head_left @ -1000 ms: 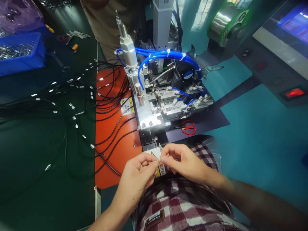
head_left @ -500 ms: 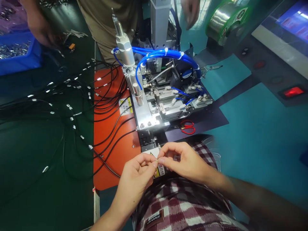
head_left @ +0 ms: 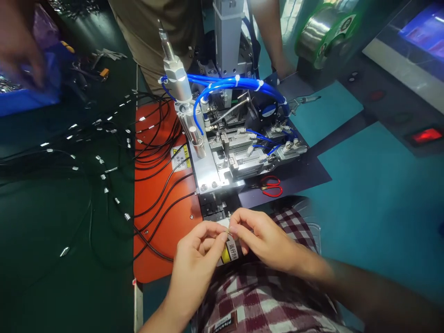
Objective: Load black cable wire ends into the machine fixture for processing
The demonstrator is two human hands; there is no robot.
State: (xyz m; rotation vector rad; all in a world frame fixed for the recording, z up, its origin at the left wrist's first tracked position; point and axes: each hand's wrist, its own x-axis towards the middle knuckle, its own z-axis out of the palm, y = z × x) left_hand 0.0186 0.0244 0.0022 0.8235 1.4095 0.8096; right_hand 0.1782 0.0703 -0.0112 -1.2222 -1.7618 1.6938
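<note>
My left hand (head_left: 199, 254) and my right hand (head_left: 262, 236) meet fingertip to fingertip in front of the machine. Both pinch a thin wire (head_left: 228, 232), of which only a sliver shows between the fingers. A black cable (head_left: 156, 249) runs over the orange plate (head_left: 159, 273) and disappears beneath my left hand. Below my fingertips lies a white and yellow label (head_left: 229, 253). The metal machine (head_left: 208, 166), with blue air tubes (head_left: 239, 83), stands just beyond my hands.
Red-handled scissors (head_left: 272, 186) lie right of the machine. Many black cables with silvery ends (head_left: 127, 216) spread across the green table (head_left: 52, 296). A co-worker's hand (head_left: 24, 60) is over a blue bin (head_left: 31, 101). A solder wire spool (head_left: 321, 34) stands back right.
The co-worker's one hand has moved left over the blue bin; the other has come down behind the machine. My hands keep their pinch, with only small finger shifts.
</note>
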